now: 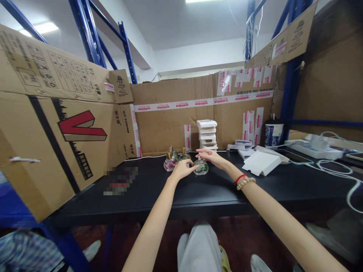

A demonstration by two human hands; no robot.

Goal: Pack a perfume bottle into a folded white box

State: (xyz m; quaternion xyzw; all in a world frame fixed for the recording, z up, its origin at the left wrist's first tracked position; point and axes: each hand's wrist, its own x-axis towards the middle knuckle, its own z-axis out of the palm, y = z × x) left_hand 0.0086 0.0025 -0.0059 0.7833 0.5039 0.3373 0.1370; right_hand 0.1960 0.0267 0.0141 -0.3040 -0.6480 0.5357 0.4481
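Left hand [183,169] and right hand [213,157] touch a glass bottle [201,167] (greenish).

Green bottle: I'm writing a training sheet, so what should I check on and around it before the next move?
1. Bottle upright on the table: ok.
2. Left hand at its side: ok, thumb reaching toward the glass.
3. Right hand at its top: ok.
4. Cap seated on it: cannot tell, the top is small and partly covered.
5. Pink bottle upright: ok, beyond the left hand.
6. Boxes squarely stacked: not ok, their edges are uneven.
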